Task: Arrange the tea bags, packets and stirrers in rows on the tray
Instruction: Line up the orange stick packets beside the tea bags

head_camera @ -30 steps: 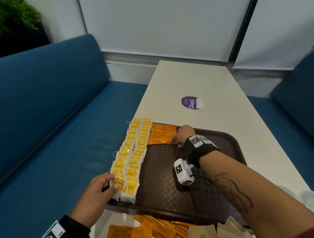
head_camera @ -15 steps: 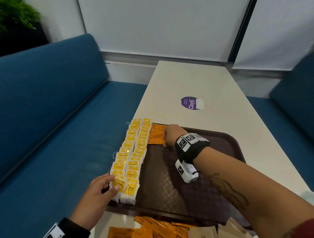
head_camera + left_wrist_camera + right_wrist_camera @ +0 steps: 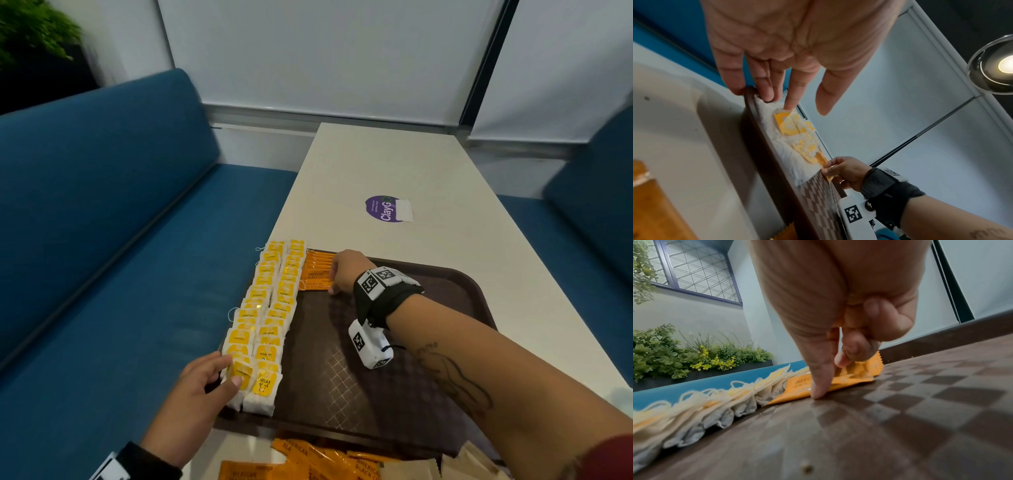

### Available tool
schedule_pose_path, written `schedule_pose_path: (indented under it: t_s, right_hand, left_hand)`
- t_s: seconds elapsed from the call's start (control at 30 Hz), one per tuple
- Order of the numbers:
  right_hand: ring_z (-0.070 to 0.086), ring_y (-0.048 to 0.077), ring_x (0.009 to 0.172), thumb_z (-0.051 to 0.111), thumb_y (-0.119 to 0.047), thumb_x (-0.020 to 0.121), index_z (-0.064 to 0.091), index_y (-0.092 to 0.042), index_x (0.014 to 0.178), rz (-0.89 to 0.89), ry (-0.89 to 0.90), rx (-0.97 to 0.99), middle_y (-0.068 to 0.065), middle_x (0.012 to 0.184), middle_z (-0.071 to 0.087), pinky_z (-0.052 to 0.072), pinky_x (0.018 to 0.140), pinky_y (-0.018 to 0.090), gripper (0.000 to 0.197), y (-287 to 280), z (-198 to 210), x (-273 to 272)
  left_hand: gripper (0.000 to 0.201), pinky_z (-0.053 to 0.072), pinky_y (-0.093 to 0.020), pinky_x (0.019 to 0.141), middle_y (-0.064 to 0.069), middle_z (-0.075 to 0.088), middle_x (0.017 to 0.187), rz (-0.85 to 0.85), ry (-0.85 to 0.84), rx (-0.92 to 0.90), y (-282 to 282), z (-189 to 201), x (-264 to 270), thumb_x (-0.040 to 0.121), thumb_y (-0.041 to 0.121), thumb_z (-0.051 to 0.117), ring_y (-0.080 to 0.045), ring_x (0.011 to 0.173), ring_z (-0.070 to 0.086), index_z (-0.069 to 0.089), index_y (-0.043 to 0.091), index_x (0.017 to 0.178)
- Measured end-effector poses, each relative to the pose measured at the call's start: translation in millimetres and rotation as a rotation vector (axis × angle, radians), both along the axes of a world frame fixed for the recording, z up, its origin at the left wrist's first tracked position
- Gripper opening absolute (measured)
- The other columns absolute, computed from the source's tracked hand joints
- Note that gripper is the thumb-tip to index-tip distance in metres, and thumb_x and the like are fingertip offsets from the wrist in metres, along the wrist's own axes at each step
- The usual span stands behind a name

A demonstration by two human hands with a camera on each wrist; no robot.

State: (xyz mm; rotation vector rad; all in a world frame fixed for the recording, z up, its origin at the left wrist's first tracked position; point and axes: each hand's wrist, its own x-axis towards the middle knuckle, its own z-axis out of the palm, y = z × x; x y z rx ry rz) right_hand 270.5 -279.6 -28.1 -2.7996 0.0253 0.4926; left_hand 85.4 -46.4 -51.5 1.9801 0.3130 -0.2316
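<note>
Two blue benches (image 3: 102,212) beside table (image 3: 394,164)

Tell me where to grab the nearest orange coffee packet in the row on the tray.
Pinch the nearest orange coffee packet by its free right end, coming from the bare tray side. It lies flat, its left end butts the tea bags, and the right hand already sits there.

Head view down over tray (image 3: 445,284); both wrist views low, close, sharing it.

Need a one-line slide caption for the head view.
Right hand nudges orange coffee packets beside tea bags on tray.
</note>
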Motion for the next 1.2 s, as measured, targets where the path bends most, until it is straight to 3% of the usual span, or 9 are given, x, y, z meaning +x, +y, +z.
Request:
schedule_pose_path:
  t_s: [0.2, 0.37, 0.57, 0.87, 1.0, 1.1, 1.2]
  right_hand:
    - [0.06, 0.02, 0.107, 0.075, -0.021, 0.08, 0.07, -0.012, 0.106, 0.01, -0.009, 0.081, 0.005, 0.115, 0.065, 0.045, 0.087, 0.027, 0.028, 5, -1, -1]
    - [0.061, 0.024, 0.105, 0.078, -0.03, 0.075, 0.066, -0.007, 0.11, 0.006, 0.054, -0.004, 0.008, 0.113, 0.066, 0.051, 0.093, 0.038, 0.043, 9, -7, 2]
    - [0.061, 0.024, 0.106, 0.077, -0.034, 0.076, 0.064, -0.007, 0.115, 0.019, 0.061, -0.062, 0.008, 0.114, 0.065, 0.05, 0.094, 0.036, 0.05, 6, -9, 5]
    - [0.062, 0.022, 0.091, 0.078, -0.025, 0.076, 0.065, -0.007, 0.105, 0.007, -0.037, -0.089, 0.007, 0.105, 0.066, 0.046, 0.074, 0.029, 0.036, 13, -4, 12]
    - [0.055, 0.02, 0.078, 0.078, -0.022, 0.076, 0.06, -0.009, 0.09, -0.005, -0.059, -0.09, 0.009, 0.097, 0.065, 0.043, 0.069, 0.028, 0.026, 17, -5, 15]
    - [0.06, 0.024, 0.091, 0.077, -0.021, 0.077, 0.057, -0.01, 0.099, -0.019, -0.1, -0.085, 0.009, 0.109, 0.063, 0.044, 0.071, 0.029, 0.032, 15, -8, 15]
    - [0.052, 0.03, 0.113, 0.08, -0.028, 0.073, 0.045, -0.011, 0.121, -0.122, -0.165, -0.075, 0.01, 0.12, 0.049, 0.045, 0.082, 0.037, 0.062, 10, -7, 10]
  left_hand:
    - [0.039, 0.032, -0.026, 0.097, -0.003, 0.043, 0.138, 0.0, -0.004, -0.004, 0, -1, 0, 0.088, 0.01, 0.06, -0.016, 0.116, 0.046, 0.056, 0.009, 0.126]
    - [0.038, 0.033, -0.026, 0.097, -0.003, 0.043, 0.137, 0.001, -0.001, -0.01, 1, -1, 1, 0.088, 0.01, 0.06, -0.02, 0.12, 0.047, 0.056, 0.008, 0.126]
    - [0.038, 0.032, -0.025, 0.096, -0.004, 0.044, 0.138, -0.005, -0.019, 0.01, 2, -3, 1, 0.087, 0.01, 0.061, -0.018, 0.117, 0.047, 0.056, 0.009, 0.125]
    - [0.039, 0.032, -0.025, 0.094, -0.001, 0.043, 0.137, -0.002, -0.011, -0.008, 1, -2, 0, 0.088, 0.012, 0.06, -0.013, 0.114, 0.044, 0.055, 0.011, 0.127]
    - [0.038, 0.033, -0.025, 0.095, -0.001, 0.044, 0.136, -0.007, -0.009, -0.029, 2, -3, 0, 0.088, 0.012, 0.061, -0.015, 0.115, 0.046, 0.056, 0.01, 0.125]
    - [0.038, 0.035, -0.027, 0.097, -0.003, 0.044, 0.136, -0.001, -0.009, -0.044, 4, -7, 1, 0.087, 0.01, 0.062, -0.019, 0.119, 0.048, 0.057, 0.01, 0.124]
    - [0.037, 0.035, -0.028, 0.098, -0.003, 0.044, 0.136, 0.0, -0.011, -0.039, 4, -9, 1, 0.086, 0.01, 0.062, -0.02, 0.12, 0.048, 0.058, 0.011, 0.123]
